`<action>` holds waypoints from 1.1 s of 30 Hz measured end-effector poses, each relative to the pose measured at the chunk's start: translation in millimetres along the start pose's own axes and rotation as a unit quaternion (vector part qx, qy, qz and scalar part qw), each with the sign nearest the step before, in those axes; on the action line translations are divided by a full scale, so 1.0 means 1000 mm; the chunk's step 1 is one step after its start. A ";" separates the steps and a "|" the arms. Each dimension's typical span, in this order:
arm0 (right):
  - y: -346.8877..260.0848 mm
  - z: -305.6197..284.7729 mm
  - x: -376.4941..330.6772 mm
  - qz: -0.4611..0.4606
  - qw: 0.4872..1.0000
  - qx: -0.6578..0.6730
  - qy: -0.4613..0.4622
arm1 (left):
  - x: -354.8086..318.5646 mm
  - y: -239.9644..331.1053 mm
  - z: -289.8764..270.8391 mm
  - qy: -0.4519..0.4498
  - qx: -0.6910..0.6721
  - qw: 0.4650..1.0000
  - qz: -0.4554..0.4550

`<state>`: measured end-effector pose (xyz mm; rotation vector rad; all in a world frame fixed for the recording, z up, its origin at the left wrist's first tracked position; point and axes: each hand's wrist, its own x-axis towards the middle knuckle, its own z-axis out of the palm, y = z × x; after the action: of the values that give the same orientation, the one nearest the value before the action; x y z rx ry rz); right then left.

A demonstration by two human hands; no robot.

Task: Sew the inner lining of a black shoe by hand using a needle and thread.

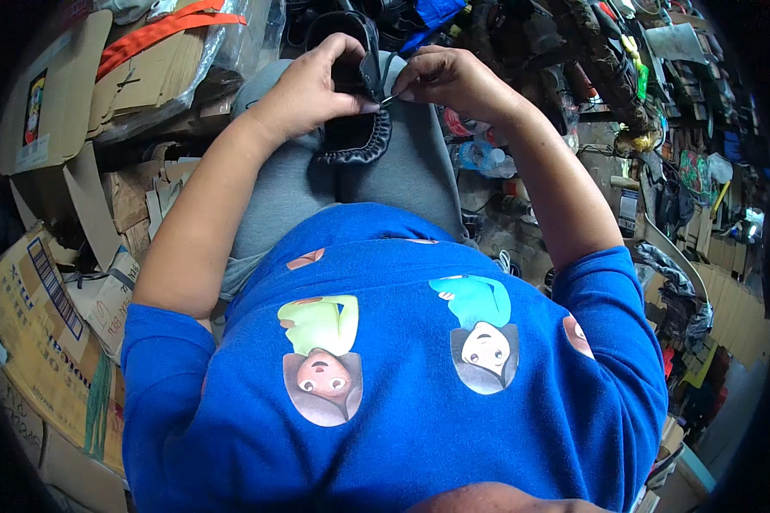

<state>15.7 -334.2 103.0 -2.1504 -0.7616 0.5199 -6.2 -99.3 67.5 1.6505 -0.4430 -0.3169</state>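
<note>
A black shoe-like leather piece (359,157) with an open top and a gathered, puckered edge lies over my grey-clad thighs. My left hand (321,85) is closed on its upper side, thumb and fingers pinching the rim. Beside it, my right hand (441,79) pinches a thin shiny needle (389,99), whose tip meets the black rim near my left thumb. Any thread is too fine to make out. Part of the black piece is hidden behind my left fingers.
Stacked cardboard (145,85) with an orange strap (158,38) stands at the far left, above a printed carton (47,333). Clear plastic bottles (483,157) lie right of my legs. Crowded shelves of tools and odds and ends (607,77) fill the right side.
</note>
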 end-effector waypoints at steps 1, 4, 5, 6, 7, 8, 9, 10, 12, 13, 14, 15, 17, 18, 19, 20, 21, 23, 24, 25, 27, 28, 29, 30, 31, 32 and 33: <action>0.003 0.000 0.000 0.003 1.000 0.001 0.001 | 0.004 0.001 -0.002 -0.002 -0.002 1.000 -0.001; 0.009 -0.001 0.000 -0.012 1.000 -0.025 0.000 | 0.009 0.004 -0.006 -0.062 0.228 0.971 0.025; 0.010 -0.001 0.001 -0.023 0.999 -0.035 -0.005 | 0.010 0.004 -0.007 -0.062 0.228 0.971 0.024; 0.010 -0.001 0.002 -0.034 0.998 -0.045 -0.010 | 0.011 0.005 -0.008 -0.077 0.226 0.971 0.034; 0.011 -0.001 0.003 -0.035 0.998 -0.044 -0.010 | 0.012 0.006 -0.008 -0.092 0.224 0.969 0.044; 0.011 -0.001 0.004 -0.040 0.998 -0.046 -0.016 | 0.012 0.005 -0.008 -0.091 0.224 0.969 0.042; 0.010 -0.001 0.005 -0.046 0.998 -0.048 -0.021 | 0.012 0.003 -0.008 -0.097 0.185 0.977 0.034; 0.010 -0.002 0.006 -0.046 0.998 -0.047 -0.021 | 0.012 0.002 -0.008 -0.103 0.146 0.984 0.025; 0.011 -0.004 0.007 -0.057 0.997 -0.047 -0.011 | 0.012 0.001 -0.007 -0.101 0.122 0.987 0.006; 0.012 -0.004 0.007 -0.057 0.997 -0.047 -0.011 | 0.012 0.002 -0.007 -0.099 0.097 0.990 -0.012; 0.013 -0.005 0.007 -0.064 0.997 -0.048 -0.007 | 0.011 0.003 -0.006 -0.099 0.098 0.990 -0.012; 0.014 -0.005 0.007 -0.071 0.996 -0.050 -0.003 | 0.010 0.004 -0.005 -0.095 0.068 0.993 -0.032; 0.014 -0.006 0.008 -0.072 0.996 -0.055 -0.010 | 0.010 0.006 -0.003 -0.091 0.038 0.994 -0.051; 0.013 -0.006 0.009 -0.073 0.995 -0.061 -0.017 | 0.011 0.007 -0.003 -0.091 0.031 0.994 -0.059; 0.011 -0.005 0.009 -0.074 0.995 -0.060 -0.018 | 0.010 0.007 -0.003 -0.089 0.023 0.993 -0.068; 0.008 -0.004 0.009 -0.069 0.996 -0.048 -0.026 | 0.010 0.006 -0.003 -0.088 0.024 0.993 -0.069; 0.006 -0.003 0.010 -0.065 0.997 -0.035 -0.033 | 0.009 0.004 -0.003 -0.085 0.011 0.993 -0.077; 0.010 -0.003 0.010 -0.069 0.997 -0.025 -0.036 | 0.010 0.004 -0.003 -0.086 -0.002 0.993 -0.083; 0.012 -0.002 0.009 -0.073 0.996 -0.015 -0.038 | 0.009 0.005 -0.004 -0.090 -0.021 0.991 -0.093; 0.014 0.000 0.008 -0.074 0.996 -0.016 -0.039 | 0.009 0.006 -0.004 -0.093 -0.040 0.990 -0.103; 0.015 0.005 0.004 -0.040 0.997 0.055 -0.031 | 0.009 0.004 -0.005 -0.092 -0.058 0.988 -0.108; 0.012 0.007 0.002 -0.036 0.998 0.048 -0.021 | 0.009 0.003 -0.005 -0.092 -0.077 0.986 -0.114; 0.010 0.008 0.000 -0.037 0.998 0.048 -0.023 | 0.009 0.004 -0.006 -0.090 -0.077 0.986 -0.114; 0.010 0.007 -0.002 -0.024 0.999 0.048 -0.010 | 0.010 0.005 -0.007 -0.086 -0.075 0.987 -0.110; 0.010 0.007 -0.004 -0.009 0.999 0.048 0.004 | 0.010 0.006 -0.006 -0.083 -0.074 0.988 -0.105; 0.009 0.005 -0.004 -0.009 0.999 0.049 0.004 | 0.010 0.006 -0.006 -0.083 -0.074 0.988 -0.105; 0.008 0.003 -0.004 -0.017 0.999 0.028 0.010 | 0.010 0.005 -0.005 -0.089 -0.069 0.988 -0.103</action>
<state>13.6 -339.6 95.0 -2.0840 -0.7618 0.4970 4.4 -99.8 74.1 1.5406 -0.3756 -0.6390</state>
